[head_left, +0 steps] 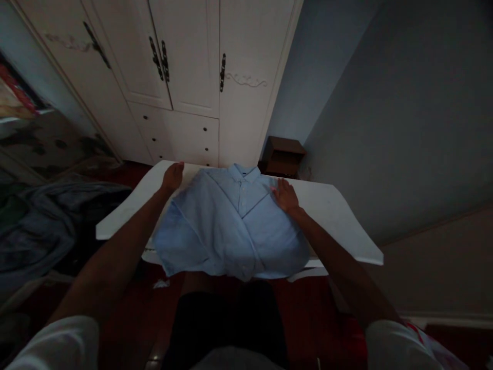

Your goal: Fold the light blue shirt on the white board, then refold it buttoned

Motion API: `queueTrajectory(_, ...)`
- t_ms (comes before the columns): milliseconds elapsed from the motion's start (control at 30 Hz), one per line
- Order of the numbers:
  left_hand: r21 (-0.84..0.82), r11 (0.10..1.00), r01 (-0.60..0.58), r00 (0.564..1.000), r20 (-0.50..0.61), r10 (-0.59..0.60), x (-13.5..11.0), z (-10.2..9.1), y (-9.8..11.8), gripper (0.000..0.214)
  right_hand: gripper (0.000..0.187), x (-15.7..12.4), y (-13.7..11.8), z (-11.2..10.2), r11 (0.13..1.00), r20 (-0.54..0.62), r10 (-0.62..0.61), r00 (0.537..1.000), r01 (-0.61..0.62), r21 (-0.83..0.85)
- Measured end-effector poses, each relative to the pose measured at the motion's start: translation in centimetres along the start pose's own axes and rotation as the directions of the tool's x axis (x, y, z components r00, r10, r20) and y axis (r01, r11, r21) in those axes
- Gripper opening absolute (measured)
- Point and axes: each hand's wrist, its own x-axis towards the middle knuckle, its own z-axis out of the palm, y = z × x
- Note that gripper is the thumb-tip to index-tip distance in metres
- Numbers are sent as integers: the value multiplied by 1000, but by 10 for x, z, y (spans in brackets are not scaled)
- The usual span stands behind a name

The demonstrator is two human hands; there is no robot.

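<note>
A light blue button-up shirt [227, 226] lies front up on a white table [327, 221], its collar at the far edge and its lower part hanging over the near edge. The sleeves are folded across the front. My right hand [285, 195] rests flat on the shoulder at the shirt's right side, fingers spread. To the left of the shirt, my left hand [172, 177] is at the table's far edge, apart from the cloth. Its fingers look stretched out, though they are dim and partly hidden, and nothing shows in them.
Behind the table stands a white wardrobe [188, 67] with dark handles and drawers. A small brown wooden cabinet [285, 154] is by the wall at the back right. Dark clothes [50, 221] are heaped on the left. The floor [127, 329] is dark red.
</note>
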Motion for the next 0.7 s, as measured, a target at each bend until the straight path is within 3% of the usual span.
queueTrajectory(133,32,998,-46,994,102,43,-43,9,41,55,75,-37,-36,0,980,-29,-193,981,194,35)
queueTrajectory(233,137,943,-304,903,356,239,-87,19,79,61,78,-64,-50,2,955,-3,-296,955,296,38)
queueTrajectory(300,226,889,-399,850,455,266,-113,26,95,62,80,-76,-50,4,951,9,-306,952,306,36)
queueTrajectory(400,277,859,-430,783,588,203,-131,32,98,63,84,-83,-38,7,962,17,-270,963,269,51)
queueTrajectory(567,238,854,-462,690,701,178,-122,33,83,68,83,-80,-22,10,966,80,-256,963,250,69)
queueTrajectory(633,228,862,-453,712,674,196,-121,30,80,66,82,-80,-18,9,969,89,-245,965,241,60)
queueTrajectory(700,255,881,-398,797,571,195,-124,25,80,64,81,-85,-14,6,973,76,-228,971,225,47)
